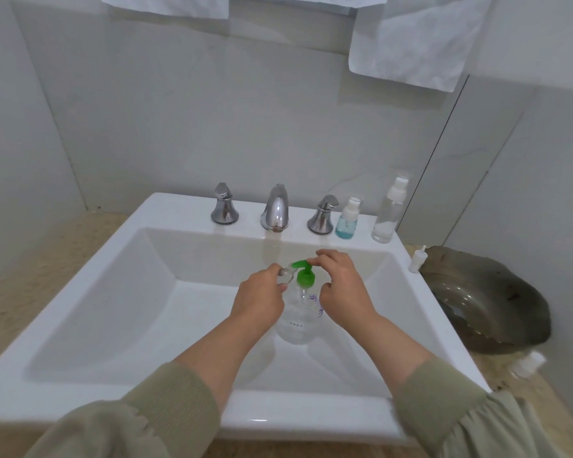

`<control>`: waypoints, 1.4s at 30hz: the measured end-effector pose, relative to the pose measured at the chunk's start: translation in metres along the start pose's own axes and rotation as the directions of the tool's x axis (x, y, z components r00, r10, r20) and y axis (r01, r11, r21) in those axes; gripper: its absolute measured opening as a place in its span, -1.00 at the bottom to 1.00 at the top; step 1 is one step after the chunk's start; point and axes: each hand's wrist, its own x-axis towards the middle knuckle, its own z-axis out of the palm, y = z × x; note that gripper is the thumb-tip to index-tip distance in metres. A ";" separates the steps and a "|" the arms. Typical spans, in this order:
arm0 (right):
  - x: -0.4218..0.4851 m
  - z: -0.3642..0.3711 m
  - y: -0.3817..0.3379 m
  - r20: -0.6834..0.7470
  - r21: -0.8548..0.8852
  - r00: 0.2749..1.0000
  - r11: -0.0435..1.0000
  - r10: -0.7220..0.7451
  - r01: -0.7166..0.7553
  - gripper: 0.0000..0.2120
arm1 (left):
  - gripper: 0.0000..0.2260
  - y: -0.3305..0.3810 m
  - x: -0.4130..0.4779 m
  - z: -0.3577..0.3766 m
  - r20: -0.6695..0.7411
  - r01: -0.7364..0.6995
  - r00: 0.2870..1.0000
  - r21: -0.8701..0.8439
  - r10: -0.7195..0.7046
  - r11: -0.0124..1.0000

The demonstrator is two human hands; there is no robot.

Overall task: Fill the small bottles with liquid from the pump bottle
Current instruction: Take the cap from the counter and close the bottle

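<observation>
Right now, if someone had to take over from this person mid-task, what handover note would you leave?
Left hand grips a small clear bottle, its mouth at the pump's nozzle.
Right hand: fingertips on the green pump head of the pump bottle, over the sink basin.
Done, apparently: the capped blue-liquid bottle on the ledge.
Left: fill the held bottle; the tall spray bottle on the ledge looks nearly empty. A loose white cap stands right of the sink.

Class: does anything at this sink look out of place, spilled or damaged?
No spill shows. A white spray top stands alone by the right rim of the white ceramic sink, off any bottle. The chrome tap spout bears a brownish stain low down.
</observation>
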 end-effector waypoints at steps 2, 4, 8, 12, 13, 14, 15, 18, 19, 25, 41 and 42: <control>0.000 0.001 0.000 0.003 -0.009 1.000 1.000 -0.010 0.010 -0.42 | -0.80 0.000 0.000 0.000 0.008 0.006 1.000 0.001 -0.006 1.000; 0.000 0.002 0.000 0.002 -0.011 1.000 1.000 -0.017 0.018 -0.44 | -0.80 0.001 -0.001 0.000 0.013 0.009 1.000 0.006 -0.009 1.000; -0.001 0.002 -0.003 -0.030 -0.014 0.999 0.999 -0.041 0.040 -0.52 | -0.81 0.002 -0.002 -0.001 0.016 0.009 1.000 -0.008 -0.009 1.000; 0.000 0.000 -0.003 -0.077 0.010 0.996 0.999 -0.038 0.039 -0.56 | -0.81 0.001 -0.002 -0.001 0.022 0.010 1.000 -0.005 -0.010 1.000; 0.000 -0.001 -0.003 -0.083 0.015 0.996 0.999 -0.029 0.030 -0.57 | -0.81 0.001 -0.002 -0.001 0.026 0.008 1.000 -0.004 -0.008 1.000; 0.000 -0.002 -0.002 -0.088 0.016 0.996 1.000 -0.023 0.024 -0.58 | -0.81 0.001 -0.002 -0.001 0.029 0.006 1.000 -0.002 -0.006 1.000; 0.001 -0.002 -0.002 -0.088 0.016 0.996 1.000 -0.021 0.023 -0.58 | -0.81 0.001 -0.003 -0.001 0.029 0.005 1.000 -0.001 -0.005 1.000; 0.000 -0.001 -0.003 -0.083 0.008 0.996 0.999 -0.031 0.031 -0.57 | -0.81 0.000 -0.003 -0.001 0.025 0.007 1.000 -0.005 -0.007 1.000; 0.000 -0.001 -0.003 -0.086 0.007 0.996 0.999 -0.031 0.032 -0.57 | -0.81 0.001 -0.002 -0.001 0.022 0.005 1.000 -0.009 -0.005 1.000; -0.001 0.002 -0.002 -0.103 0.016 0.995 1.000 -0.018 0.020 -0.55 | -0.82 0.003 -0.001 -0.001 -0.008 -0.007 1.000 -0.031 0.006 1.000; 0.000 0.006 -0.001 -0.069 -0.014 0.997 0.999 -0.044 0.043 -0.56 | -0.83 0.001 0.000 0.002 0.030 0.008 1.000 0.007 -0.008 1.000; -0.001 0.007 0.000 -0.072 -0.016 0.996 0.999 -0.049 0.048 -0.56 | -0.83 0.000 -0.001 0.003 0.034 0.008 0.999 0.004 -0.008 1.000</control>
